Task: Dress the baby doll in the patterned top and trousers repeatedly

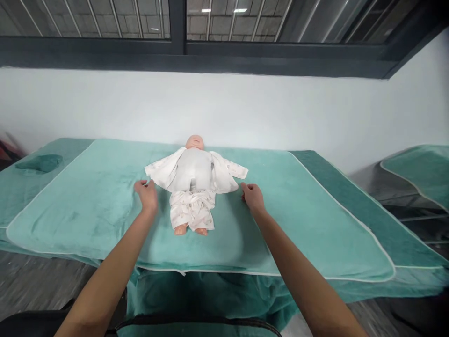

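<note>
Doll (194,174) lies face up in the middle of the frame on a light teal towel (301,220) spread over a bed (393,220). Its head points to the top of the picture, toward the white wall (105,103), and its bare feet point down toward the camera. Its long axis therefore runs straight up and down the frame, in line with the person's reach.

An open white jacket (224,174) is spread to both sides of the grey trunk, and printed trousers (192,210) cover the legs.

The left hand (147,194) sits on the towel just left of the jacket's left flap, level with the doll's hips. Its fingers are loosely curled and its thumb is at the flap's edge. The right hand (252,197) mirrors it just right of the other flap, with its knuckles bent and its fingertips at the hem. I cannot tell whether either hand is pinching the cloth or only lying against it.

Both hands stand about equally near, so the doll lies between them, one flap to each hand.

A folded dark-teal cloth (39,163) lies well apart at the left of the frame. A second towel-covered bed (417,171) stands at the right edge.
</note>
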`<act>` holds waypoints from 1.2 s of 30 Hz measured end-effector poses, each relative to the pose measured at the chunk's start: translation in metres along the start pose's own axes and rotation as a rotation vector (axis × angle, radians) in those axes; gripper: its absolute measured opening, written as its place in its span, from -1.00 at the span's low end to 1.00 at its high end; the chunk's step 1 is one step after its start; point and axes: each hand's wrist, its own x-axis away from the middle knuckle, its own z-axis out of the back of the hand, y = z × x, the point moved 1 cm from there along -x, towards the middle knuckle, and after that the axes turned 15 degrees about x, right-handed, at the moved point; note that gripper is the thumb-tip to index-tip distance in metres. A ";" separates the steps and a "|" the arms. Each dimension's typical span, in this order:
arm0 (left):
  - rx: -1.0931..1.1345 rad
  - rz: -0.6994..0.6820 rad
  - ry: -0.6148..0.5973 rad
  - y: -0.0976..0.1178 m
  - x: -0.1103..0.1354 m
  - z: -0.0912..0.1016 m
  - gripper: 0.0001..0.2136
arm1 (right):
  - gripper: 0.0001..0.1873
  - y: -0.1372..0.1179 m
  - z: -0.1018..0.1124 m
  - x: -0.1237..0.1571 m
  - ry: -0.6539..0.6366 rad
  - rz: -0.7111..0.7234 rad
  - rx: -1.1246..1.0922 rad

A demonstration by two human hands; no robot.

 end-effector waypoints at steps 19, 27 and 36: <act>-0.397 -0.240 -0.974 0.026 0.041 0.016 -0.92 | -0.83 -0.084 -0.039 0.074 -0.646 0.622 0.211; -0.627 -0.410 -0.833 0.042 0.039 -0.038 -0.84 | -0.73 -0.139 -0.049 0.064 -0.827 0.617 0.176; -0.585 -0.278 -0.819 0.007 0.016 0.002 -0.81 | -0.53 -0.095 -0.032 0.021 -0.906 0.596 0.335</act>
